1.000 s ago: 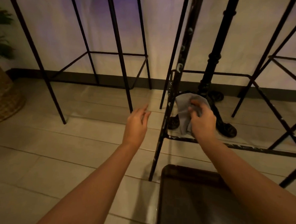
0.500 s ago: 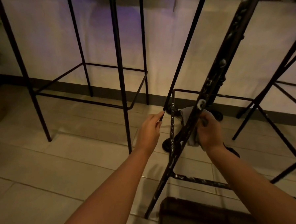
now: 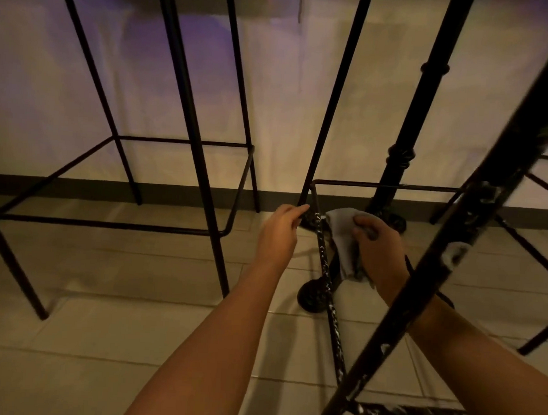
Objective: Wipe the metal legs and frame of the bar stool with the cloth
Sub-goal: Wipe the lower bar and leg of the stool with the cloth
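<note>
Both hands have come closer to the bar stool [image 3: 323, 267] frame: the left hand [image 3: 279, 236], empty, fingers loosely bent, now touches its rear leg [image 3: 331, 115], while the right hand [image 3: 380, 249] grips the cloth [image 3: 342, 239] just beside the side rail [image 3: 322, 260], so wiping there seems next.

Our two bare arms reach forward.
Left hand [image 3: 279, 231] at eleven o'clock, fingers loosely extended; right hand [image 3: 380, 247] at one o'clock, curled closed.

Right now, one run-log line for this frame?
phase: wiping stool frame | right hand: holds cloth beside side rail | left hand: at rear leg, grip unclear
</note>
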A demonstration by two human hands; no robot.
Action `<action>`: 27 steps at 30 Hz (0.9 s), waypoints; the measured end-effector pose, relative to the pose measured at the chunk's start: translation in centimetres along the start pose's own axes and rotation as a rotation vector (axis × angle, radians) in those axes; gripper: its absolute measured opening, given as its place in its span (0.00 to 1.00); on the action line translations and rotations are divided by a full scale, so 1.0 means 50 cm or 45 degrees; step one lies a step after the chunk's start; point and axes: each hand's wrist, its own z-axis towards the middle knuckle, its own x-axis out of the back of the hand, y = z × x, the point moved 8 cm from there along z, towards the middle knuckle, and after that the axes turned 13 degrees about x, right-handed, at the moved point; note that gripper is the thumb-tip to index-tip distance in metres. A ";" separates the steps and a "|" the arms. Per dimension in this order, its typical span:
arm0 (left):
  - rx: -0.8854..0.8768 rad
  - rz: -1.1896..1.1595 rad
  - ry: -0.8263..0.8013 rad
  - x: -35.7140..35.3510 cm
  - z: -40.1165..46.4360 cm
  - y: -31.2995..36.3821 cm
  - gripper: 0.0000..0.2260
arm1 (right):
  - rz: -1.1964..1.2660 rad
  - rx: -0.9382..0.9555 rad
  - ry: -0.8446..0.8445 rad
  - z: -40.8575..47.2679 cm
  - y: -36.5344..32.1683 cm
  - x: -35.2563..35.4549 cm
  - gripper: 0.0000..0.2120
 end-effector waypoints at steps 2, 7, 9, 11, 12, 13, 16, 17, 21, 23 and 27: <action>-0.038 -0.001 -0.057 -0.022 0.025 -0.003 0.17 | -0.073 0.014 0.032 0.020 0.001 -0.002 0.14; -0.044 0.038 -0.155 -0.067 0.072 -0.018 0.17 | -0.054 -0.113 0.034 0.044 0.033 -0.017 0.15; -0.078 0.105 -0.203 -0.083 0.085 -0.022 0.18 | -0.050 -0.119 0.003 0.049 0.045 -0.028 0.15; -0.145 0.180 -0.265 -0.100 0.099 -0.025 0.22 | -0.058 -0.121 0.003 0.060 0.050 -0.035 0.15; -0.180 0.206 -0.302 -0.108 0.104 -0.024 0.24 | -0.069 -0.116 0.002 0.065 0.050 -0.039 0.15; -0.202 0.221 -0.341 -0.115 0.108 -0.024 0.25 | -0.075 -0.117 0.002 0.071 0.052 -0.042 0.15; -0.203 0.174 -0.447 -0.130 0.125 -0.029 0.20 | -0.068 -0.131 -0.001 0.088 0.046 -0.057 0.14; -0.184 0.119 -0.471 -0.130 0.131 -0.031 0.17 | -0.055 -0.137 0.005 0.094 0.045 -0.059 0.14; -0.113 -0.060 -0.566 -0.134 0.145 -0.044 0.14 | -0.044 -0.136 0.031 0.119 0.048 -0.059 0.14; -0.076 -0.095 -0.612 -0.139 0.145 -0.049 0.14 | -0.071 -0.134 0.021 0.123 0.053 -0.060 0.14; -0.058 -0.125 -0.639 -0.145 0.148 -0.053 0.14 | -0.114 -0.172 -0.055 0.121 0.064 -0.076 0.14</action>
